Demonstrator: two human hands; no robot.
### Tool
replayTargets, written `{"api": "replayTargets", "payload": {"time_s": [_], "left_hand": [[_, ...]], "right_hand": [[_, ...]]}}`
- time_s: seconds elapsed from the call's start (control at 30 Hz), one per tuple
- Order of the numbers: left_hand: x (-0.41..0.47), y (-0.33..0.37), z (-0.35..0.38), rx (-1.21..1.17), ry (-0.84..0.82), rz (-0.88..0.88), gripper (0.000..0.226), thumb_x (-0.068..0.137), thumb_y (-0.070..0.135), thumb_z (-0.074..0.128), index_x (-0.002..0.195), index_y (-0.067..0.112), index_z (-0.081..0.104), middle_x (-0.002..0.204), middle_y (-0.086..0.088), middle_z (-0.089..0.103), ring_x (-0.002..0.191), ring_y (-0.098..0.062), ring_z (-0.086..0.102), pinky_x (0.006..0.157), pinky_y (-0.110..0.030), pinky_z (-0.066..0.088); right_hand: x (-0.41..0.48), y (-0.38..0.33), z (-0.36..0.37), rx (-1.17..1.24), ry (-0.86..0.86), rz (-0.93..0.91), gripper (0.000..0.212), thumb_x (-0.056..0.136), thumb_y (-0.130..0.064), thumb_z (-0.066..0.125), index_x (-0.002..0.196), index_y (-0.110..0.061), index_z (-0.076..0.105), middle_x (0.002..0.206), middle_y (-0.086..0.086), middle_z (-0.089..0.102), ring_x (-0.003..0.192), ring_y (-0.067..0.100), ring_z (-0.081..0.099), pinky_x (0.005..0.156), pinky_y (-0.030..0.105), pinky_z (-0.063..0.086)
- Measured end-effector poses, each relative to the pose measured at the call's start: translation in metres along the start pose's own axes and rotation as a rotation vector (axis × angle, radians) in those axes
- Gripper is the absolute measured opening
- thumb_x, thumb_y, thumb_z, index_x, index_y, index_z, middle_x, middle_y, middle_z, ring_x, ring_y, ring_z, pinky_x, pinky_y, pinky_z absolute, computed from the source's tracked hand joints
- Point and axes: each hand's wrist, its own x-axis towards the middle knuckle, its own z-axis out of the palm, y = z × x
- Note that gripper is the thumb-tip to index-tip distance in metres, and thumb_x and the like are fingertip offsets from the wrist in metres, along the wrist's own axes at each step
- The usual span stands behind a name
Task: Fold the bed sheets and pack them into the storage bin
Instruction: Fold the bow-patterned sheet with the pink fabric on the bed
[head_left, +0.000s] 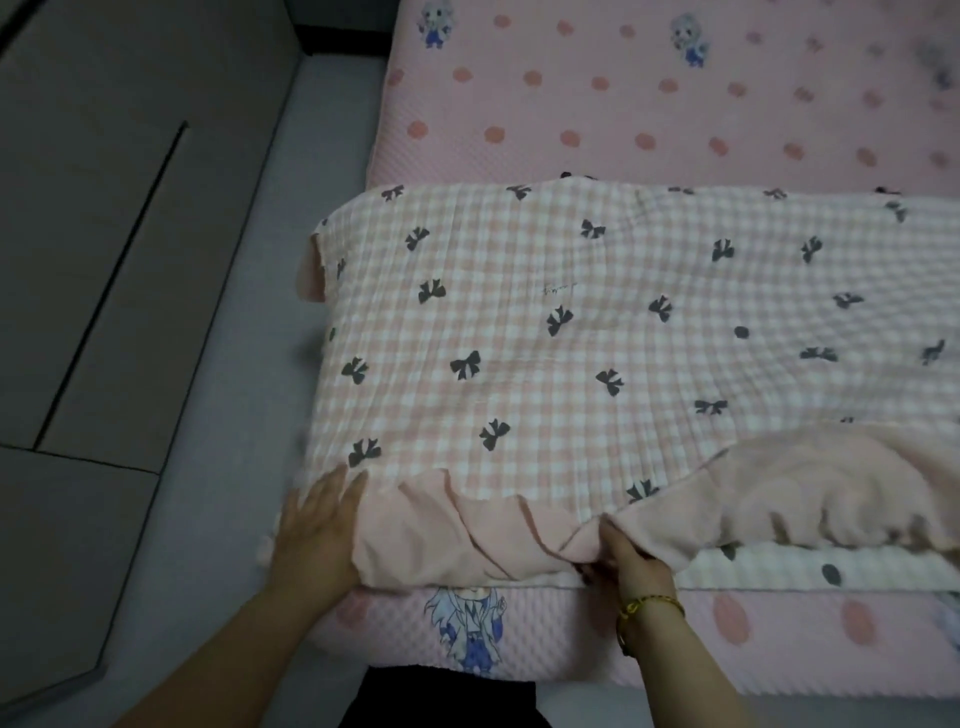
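One strip of bare grey floor (249, 364) ran along the left side of the bed (649, 119), between it and a flat grey panel (104, 208) crossed by a dark seam, which left room beside the mattress edge. The bed's cover was pink and quilted in a fine bumpy grain, with darker pink dots and small cartoon figures. Across it lay the bed sheet (519, 322), folded into a broad band of crinkled pink-and-white check scattered with black bows, its left end at the bed's left side. A smooth pink ruffle (441, 530) ran gathered along the near edge. The left hand (317, 530) lay flat, fingers straight, on the sheet's near-left corner. Further right, the right hand (631, 564), a gold bracelet (649, 605) on its wrist, pinched a turned-back fold of plain pink fabric at the near edge.
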Motion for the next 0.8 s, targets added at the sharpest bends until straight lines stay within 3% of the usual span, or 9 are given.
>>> {"api": "replayTargets", "payload": {"time_s": [0.07,0.1,0.2,0.23,0.33,0.43,0.6,0.67,0.8], "left_hand": [[0.004,0.038,-0.003,0.082,-0.055,0.276,0.126,0.048,0.060,0.072,0.145,0.001,0.016,0.145,-0.019,0.036,0.132,-0.026,0.041,0.108,-0.028,-0.003],[0.005,0.052,-0.001,0.164,-0.026,0.390,0.124,0.041,0.054,0.075,0.141,0.001,0.024,0.141,-0.015,0.043,0.127,-0.022,0.047,0.110,-0.027,-0.002],[0.010,0.104,0.008,0.080,-0.266,0.504,0.108,0.062,0.059,0.042,0.147,0.018,-0.012,0.154,-0.004,-0.007,0.143,-0.016,0.002,0.109,-0.029,-0.013],[0.009,0.121,0.005,0.037,-0.233,0.524,0.107,0.058,0.063,0.031,0.146,0.021,-0.014,0.154,-0.006,-0.005,0.143,-0.018,0.005,0.109,-0.033,-0.007],[0.017,0.166,0.013,0.042,-0.173,0.612,0.094,0.057,0.063,0.029,0.132,0.007,0.035,0.126,-0.008,0.059,0.112,-0.020,0.060,0.100,-0.034,0.038],[0.017,0.221,0.010,0.029,-0.084,0.693,0.083,0.066,0.063,0.032,0.134,0.014,0.034,0.123,-0.002,0.061,0.112,-0.019,0.059,0.101,-0.034,0.033],[0.023,0.313,0.007,0.055,0.038,0.598,0.090,0.084,0.057,0.046,0.149,0.016,-0.002,0.155,-0.004,0.006,0.143,-0.023,0.015,0.115,-0.038,0.002],[0.028,0.343,0.008,0.040,0.103,0.480,0.091,0.081,0.054,0.054,0.149,0.012,0.010,0.154,-0.011,0.013,0.140,-0.028,0.024,0.113,-0.042,0.012],[0.033,0.380,0.016,0.006,-0.074,0.271,0.073,0.093,0.022,0.046,0.149,0.017,-0.001,0.156,-0.005,0.011,0.142,-0.019,0.017,0.114,-0.029,0.015]], "right_hand": [[0.000,-0.005,-0.008,0.029,0.010,0.007,0.057,0.074,-0.024,0.075,0.120,0.001,0.055,0.111,0.015,0.060,0.101,0.032,0.058,0.096,0.043,0.047],[0.000,-0.006,-0.011,0.033,0.015,0.018,0.049,0.076,-0.023,0.073,0.115,0.002,0.058,0.107,0.016,0.062,0.100,0.031,0.060,0.095,0.043,0.048],[-0.003,-0.012,-0.035,0.053,0.083,0.033,0.029,0.083,-0.025,0.065,0.095,0.001,0.062,0.080,0.013,0.063,0.076,0.027,0.058,0.077,0.037,0.050],[-0.002,-0.013,-0.044,0.066,0.108,0.014,0.024,0.086,-0.025,0.061,0.091,-0.001,0.061,0.076,0.010,0.060,0.073,0.025,0.056,0.076,0.037,0.049],[0.007,-0.024,-0.075,0.240,0.159,0.010,0.028,0.093,-0.026,0.052,0.077,-0.005,0.060,0.064,0.004,0.059,0.059,0.016,0.058,0.072,0.030,0.050],[0.029,-0.047,-0.113,0.449,0.120,0.051,0.030,0.096,-0.025,0.045,0.074,-0.008,0.057,0.055,0.002,0.057,0.045,0.010,0.054,0.051,0.019,0.047],[0.075,-0.095,-0.172,0.403,0.100,-0.009,0.035,0.098,-0.027,0.041,0.071,-0.010,0.054,0.068,0.004,0.050,0.059,0.013,0.049,0.053,0.025,0.048],[0.096,-0.112,-0.200,0.385,0.082,0.001,0.032,0.097,-0.029,0.043,0.070,-0.012,0.048,0.065,0.004,0.046,0.049,0.010,0.048,0.045,0.022,0.043],[0.134,-0.141,-0.257,0.310,0.178,0.026,0.019,0.092,-0.022,0.051,0.095,-0.005,0.057,0.050,0.003,0.056,0.041,0.011,0.053,0.035,0.013,0.043]]}}
